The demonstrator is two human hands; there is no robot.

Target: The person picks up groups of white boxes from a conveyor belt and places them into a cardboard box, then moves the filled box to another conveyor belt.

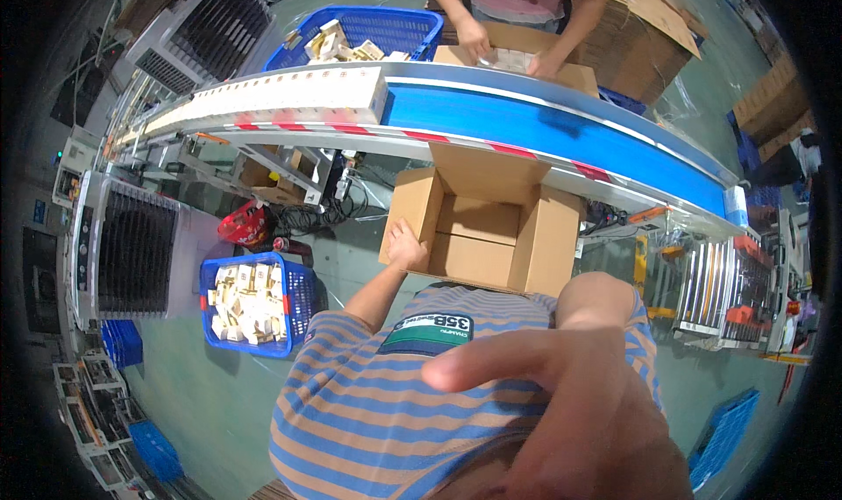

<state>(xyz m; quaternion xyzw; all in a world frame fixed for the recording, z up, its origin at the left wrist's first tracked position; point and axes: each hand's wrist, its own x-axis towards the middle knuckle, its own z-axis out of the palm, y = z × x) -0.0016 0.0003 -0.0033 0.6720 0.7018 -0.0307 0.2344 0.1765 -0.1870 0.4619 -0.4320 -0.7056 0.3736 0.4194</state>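
An open cardboard box (478, 228) stands against my front, its flaps spread and its inside bare. My left hand (406, 246) grips the box by its left flap, fingers lying over the cardboard. Raised close to the camera, my right hand (544, 382) looms large and blurred, apart from the box. One of its digits stretches out to the left with nothing against it; the other fingers are hidden.
A blue conveyor (526, 118) crosses beyond the box, carrying a row of white cartons (298, 95). Opposite, a person's hands (474, 39) work in another box. Blue baskets of small packages stand at the left (303, 303) and far side (430, 31).
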